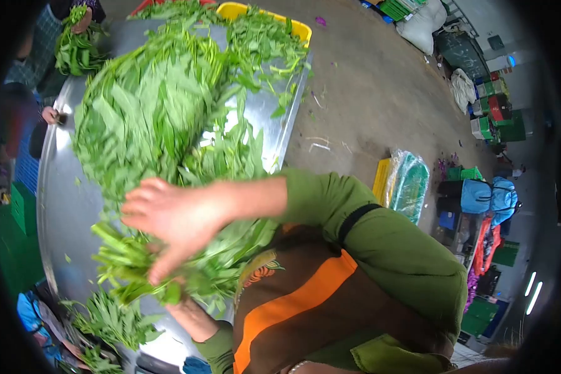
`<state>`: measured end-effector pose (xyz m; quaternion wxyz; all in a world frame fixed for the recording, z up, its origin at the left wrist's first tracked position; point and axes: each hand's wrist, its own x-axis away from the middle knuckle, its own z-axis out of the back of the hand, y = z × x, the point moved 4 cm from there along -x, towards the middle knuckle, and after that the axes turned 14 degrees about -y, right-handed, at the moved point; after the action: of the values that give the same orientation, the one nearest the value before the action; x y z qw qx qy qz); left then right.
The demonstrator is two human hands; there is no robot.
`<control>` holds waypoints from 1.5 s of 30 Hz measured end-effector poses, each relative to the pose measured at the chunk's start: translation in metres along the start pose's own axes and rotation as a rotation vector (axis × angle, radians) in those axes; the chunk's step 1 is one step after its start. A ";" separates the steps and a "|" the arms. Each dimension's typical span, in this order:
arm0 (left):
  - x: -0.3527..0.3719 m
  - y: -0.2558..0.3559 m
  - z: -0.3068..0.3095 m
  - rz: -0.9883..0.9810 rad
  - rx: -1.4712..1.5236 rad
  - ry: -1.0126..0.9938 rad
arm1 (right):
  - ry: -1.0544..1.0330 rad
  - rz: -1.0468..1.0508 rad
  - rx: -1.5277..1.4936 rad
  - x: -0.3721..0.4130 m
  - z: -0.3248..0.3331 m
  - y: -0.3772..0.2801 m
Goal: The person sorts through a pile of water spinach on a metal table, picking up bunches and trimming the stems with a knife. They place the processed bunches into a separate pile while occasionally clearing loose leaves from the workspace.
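Observation:
My left hand [186,309] is closed around a bunch of leafy greens [121,265], whose thick pale-green cut stems point toward the far side of the table. Part of that hand is hidden behind the stems and leaves. Over the bunch, my right hand [174,215] is spread with its thumb apart, slightly blurred by motion; I see nothing gripped in it. Just beyond lies a large heap of loose long-leaved greens [149,106] on the metal table [62,206]. A smaller pile of greens [115,318] rests beside the bunch.
A yellow crate [302,31] with greens stands at the table's end. Across the table, a person's hand [81,22] holds another bunch, and another person's hand [50,115] is at the edge. A plastic-wrapped green crate [410,187] sits on the floor behind me.

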<state>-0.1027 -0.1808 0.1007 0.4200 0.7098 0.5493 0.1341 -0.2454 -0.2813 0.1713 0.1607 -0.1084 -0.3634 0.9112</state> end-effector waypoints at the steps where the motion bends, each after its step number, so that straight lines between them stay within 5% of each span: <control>1: 0.030 0.014 0.013 -0.038 -0.016 0.041 | -0.017 0.004 -0.086 -0.001 0.008 0.003; 4: 0.156 0.082 0.058 -0.077 -0.317 0.386 | 0.100 -0.118 -0.223 0.011 0.010 0.037; 6: 0.176 0.130 0.017 -0.014 -0.467 0.666 | 0.121 -0.338 -0.078 0.034 -0.006 0.063; 8: 0.223 0.150 0.007 0.050 -0.766 0.860 | -0.100 -0.636 -0.056 0.060 -0.054 0.099; 11: 0.262 0.153 0.022 0.560 -1.057 0.731 | -0.376 -0.807 -0.082 0.086 -0.128 0.121; 13: 0.285 0.118 0.048 0.515 -0.974 0.912 | -0.381 -0.784 -0.096 0.089 -0.172 0.130; 15: 0.316 0.071 0.100 0.696 -1.186 0.909 | -0.331 -0.762 0.014 0.079 -0.203 0.124; 17: 0.265 0.035 0.100 0.902 -0.956 0.830 | -0.294 -0.738 0.130 0.072 -0.220 0.122; 18: 0.251 0.016 0.103 0.757 -0.835 0.853 | -0.259 -0.722 0.237 0.068 -0.224 0.120; 20: 0.204 -0.002 0.089 0.850 -0.770 0.780 | -0.279 -0.673 0.236 0.069 -0.224 0.118; 26: 0.144 -0.007 0.069 0.748 -0.699 0.655 | -0.048 -0.785 -0.185 0.096 -0.212 0.120; 30: 0.146 -0.014 0.076 0.694 -0.713 0.632 | -0.138 -0.623 0.154 0.100 -0.225 0.092; 38: 0.143 -0.010 0.060 0.635 -0.801 0.634 | -0.243 -0.737 -0.014 0.097 -0.241 0.113; 43: 0.138 -0.010 0.060 0.680 -0.763 0.638 | 0.158 -0.657 -0.398 0.089 -0.199 0.055; 45: 0.136 -0.011 0.061 0.729 -0.798 0.648 | 0.110 -0.546 -0.412 0.077 -0.183 0.020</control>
<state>-0.0213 -0.0859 0.0183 0.3922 0.5632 0.2792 0.6715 -0.2632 -0.1520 0.0211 0.3928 -0.0861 -0.5461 0.7349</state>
